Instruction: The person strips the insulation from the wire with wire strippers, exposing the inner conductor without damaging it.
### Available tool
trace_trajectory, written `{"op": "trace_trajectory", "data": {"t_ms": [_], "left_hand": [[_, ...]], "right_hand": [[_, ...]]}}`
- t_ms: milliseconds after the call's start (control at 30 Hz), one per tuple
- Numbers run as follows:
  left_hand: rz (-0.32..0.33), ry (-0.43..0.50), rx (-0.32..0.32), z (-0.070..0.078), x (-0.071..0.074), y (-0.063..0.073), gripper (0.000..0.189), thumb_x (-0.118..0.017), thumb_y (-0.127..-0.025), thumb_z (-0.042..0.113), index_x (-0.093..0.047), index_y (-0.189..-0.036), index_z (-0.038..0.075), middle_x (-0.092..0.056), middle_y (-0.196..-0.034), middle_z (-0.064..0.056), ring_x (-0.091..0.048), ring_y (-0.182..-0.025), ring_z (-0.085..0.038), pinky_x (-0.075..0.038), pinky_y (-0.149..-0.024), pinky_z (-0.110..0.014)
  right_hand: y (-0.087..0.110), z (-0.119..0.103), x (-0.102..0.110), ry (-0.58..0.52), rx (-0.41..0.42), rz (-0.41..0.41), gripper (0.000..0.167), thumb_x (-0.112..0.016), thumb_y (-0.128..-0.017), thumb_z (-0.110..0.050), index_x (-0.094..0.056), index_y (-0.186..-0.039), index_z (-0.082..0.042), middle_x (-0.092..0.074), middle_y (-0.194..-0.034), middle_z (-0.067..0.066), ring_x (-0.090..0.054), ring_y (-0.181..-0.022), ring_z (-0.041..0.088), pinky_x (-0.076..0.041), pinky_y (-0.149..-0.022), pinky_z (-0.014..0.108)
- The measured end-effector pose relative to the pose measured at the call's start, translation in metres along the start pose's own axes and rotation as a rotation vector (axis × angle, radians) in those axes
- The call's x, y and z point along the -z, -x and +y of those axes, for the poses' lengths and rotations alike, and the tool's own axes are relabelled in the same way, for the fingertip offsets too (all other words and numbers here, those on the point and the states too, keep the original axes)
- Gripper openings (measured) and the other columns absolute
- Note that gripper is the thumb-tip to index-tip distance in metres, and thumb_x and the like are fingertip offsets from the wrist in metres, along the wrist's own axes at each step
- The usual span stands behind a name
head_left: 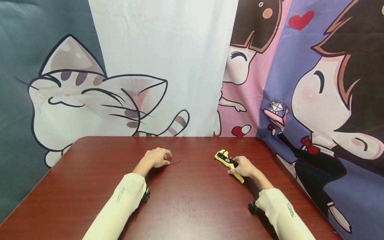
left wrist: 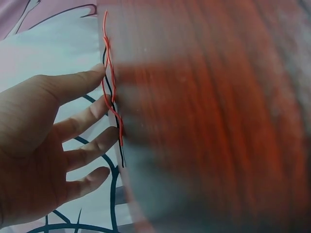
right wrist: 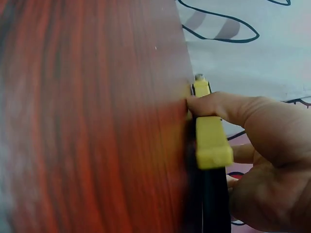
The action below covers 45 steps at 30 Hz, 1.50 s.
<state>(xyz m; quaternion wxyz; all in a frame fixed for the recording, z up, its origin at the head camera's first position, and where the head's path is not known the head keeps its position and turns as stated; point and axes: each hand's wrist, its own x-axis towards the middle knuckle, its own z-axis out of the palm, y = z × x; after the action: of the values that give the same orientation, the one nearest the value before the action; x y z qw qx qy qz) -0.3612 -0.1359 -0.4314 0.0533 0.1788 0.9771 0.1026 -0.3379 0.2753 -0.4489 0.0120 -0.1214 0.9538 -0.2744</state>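
Looking down from the head view, we see both forearms in pale sleeves stretched out over a dark reddish wood-grain surface [head_left: 192, 206], with the hands resting toward its far edge.

Our left hand [head_left: 157, 157] lies left of the middle of the surface, its fingertips at the near end of a thin twisted pair of wires [head_left: 175, 163], one red and one black. The wires lie flat on the surface and point to the right from the fingertips, toward the middle. In the left wrist view the left hand [left wrist: 43, 145] shows its fingers [left wrist: 90, 114] spread and fairly straight, their tips touching or just beside the twisted wires [left wrist: 112, 97]; we cannot tell whether any finger pins them down, and nothing shows them pinched.

Our right hand [head_left: 244, 167] rests right of the middle, nearer the right edge, and wraps around the handles of a yellow and black wire stripper [head_left: 227, 161]. The tool lies on the surface with its head pointing toward the far edge and slightly left, its handle end sticking out below the hand. In the right wrist view the right hand [right wrist: 262, 160] has its thumb laid across the yellow part of the wire stripper [right wrist: 211, 141], with the other fingers curled behind it.

The wires and the stripper lie well apart. Behind the surface hangs a cartoon backdrop [head_left: 90, 96] with a cat and drawn figures.
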Motion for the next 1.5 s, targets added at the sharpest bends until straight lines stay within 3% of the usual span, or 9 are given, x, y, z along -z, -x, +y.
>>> {"op": "trace_trajectory", "data": {"t_ms": [300, 400, 600, 800, 933, 1067, 1233, 1367, 1500], "left_hand": [[-0.015, -0.03, -0.004, 0.002, 0.0, -0.001, 0.018, -0.074, -0.088, 0.033, -0.068, -0.105, 0.027, -0.063, -0.093, 0.007, -0.062, -0.091, -0.019, -0.046, -0.078, -0.049], [-0.011, -0.049, -0.002, 0.001, 0.0, 0.001, 0.016, -0.075, -0.088, 0.031, -0.066, -0.1, 0.027, -0.061, -0.089, 0.007, -0.061, -0.086, -0.018, -0.046, -0.075, -0.047], [-0.011, -0.069, -0.022, 0.002, 0.002, 0.001, 0.015, -0.074, -0.089, 0.029, -0.062, -0.082, 0.026, -0.056, -0.079, 0.006, -0.056, -0.078, -0.015, -0.043, -0.07, -0.043], [-0.018, -0.072, -0.02, 0.003, 0.004, 0.002, 0.022, -0.074, -0.089, 0.029, -0.059, -0.073, 0.027, -0.055, -0.073, 0.006, -0.055, -0.075, -0.015, -0.042, -0.068, -0.041], [-0.006, -0.056, -0.024, 0.001, 0.004, 0.003, 0.022, -0.077, -0.086, 0.029, -0.06, -0.071, 0.027, -0.055, -0.073, 0.005, -0.055, -0.074, -0.015, -0.042, -0.068, -0.042], [0.03, -0.034, -0.039, 0.001, 0.006, 0.002, 0.021, -0.08, -0.082, 0.032, -0.063, -0.07, 0.028, -0.056, -0.071, 0.007, -0.056, -0.072, -0.015, -0.044, -0.067, -0.042], [0.08, -0.026, -0.055, 0.004, 0.01, 0.002, 0.017, -0.081, -0.081, 0.033, -0.066, -0.073, 0.029, -0.059, -0.071, 0.011, -0.059, -0.076, -0.014, -0.047, -0.069, -0.043], [0.097, -0.02, -0.085, 0.011, 0.013, 0.003, 0.004, -0.077, -0.086, 0.028, -0.073, -0.089, 0.029, -0.068, -0.085, 0.011, -0.064, -0.087, -0.016, -0.049, -0.074, -0.045], [0.157, -0.013, -0.102, 0.02, 0.015, 0.006, 0.013, -0.071, -0.091, 0.023, -0.076, -0.1, 0.03, -0.071, -0.097, 0.012, -0.066, -0.096, -0.015, -0.05, -0.079, -0.046]], "right_hand": [[0.0, -0.004, -0.002, 0.033, 0.114, 0.03, 0.051, -0.076, -0.071, -0.014, -0.064, -0.112, 0.013, -0.068, -0.104, 0.024, -0.064, -0.099, 0.036, -0.05, -0.089, 0.051], [0.001, -0.009, -0.001, 0.089, 0.118, 0.041, 0.05, -0.073, -0.075, -0.015, -0.064, -0.116, 0.012, -0.069, -0.103, 0.021, -0.064, -0.092, 0.031, -0.052, -0.083, 0.048], [0.007, -0.019, 0.0, 0.293, 0.076, 0.087, 0.047, -0.069, -0.083, -0.023, -0.065, -0.125, -0.003, -0.068, -0.107, 0.01, -0.061, -0.087, 0.023, -0.049, -0.071, 0.05], [0.014, -0.025, -0.004, 0.347, 0.192, 0.154, 0.046, -0.065, -0.086, -0.021, -0.061, -0.129, -0.007, -0.065, -0.113, 0.008, -0.062, -0.091, 0.026, -0.047, -0.062, 0.048], [0.014, -0.03, -0.007, 0.287, 0.247, 0.178, 0.049, -0.063, -0.085, -0.021, -0.059, -0.132, -0.006, -0.064, -0.114, 0.01, -0.061, -0.094, 0.028, -0.045, -0.064, 0.045], [0.01, -0.034, -0.009, 0.16, 0.287, 0.182, 0.059, -0.068, -0.078, -0.016, -0.058, -0.131, 0.004, -0.066, -0.113, 0.017, -0.06, -0.092, 0.026, -0.048, -0.075, 0.043], [0.008, -0.037, -0.013, 0.094, 0.241, 0.142, 0.069, -0.076, -0.074, -0.018, -0.054, -0.133, 0.011, -0.068, -0.117, 0.021, -0.06, -0.086, 0.021, -0.049, -0.075, 0.036], [0.01, -0.041, -0.014, -0.02, 0.173, 0.183, 0.051, -0.08, -0.075, -0.017, -0.067, -0.121, 0.003, -0.071, -0.104, 0.012, -0.058, -0.08, 0.019, -0.048, -0.07, 0.032], [0.011, -0.046, -0.016, -0.15, 0.189, 0.218, 0.035, -0.079, -0.076, -0.013, -0.072, -0.108, -0.002, -0.069, -0.088, 0.005, -0.056, -0.074, 0.019, -0.046, -0.065, 0.031]]}}
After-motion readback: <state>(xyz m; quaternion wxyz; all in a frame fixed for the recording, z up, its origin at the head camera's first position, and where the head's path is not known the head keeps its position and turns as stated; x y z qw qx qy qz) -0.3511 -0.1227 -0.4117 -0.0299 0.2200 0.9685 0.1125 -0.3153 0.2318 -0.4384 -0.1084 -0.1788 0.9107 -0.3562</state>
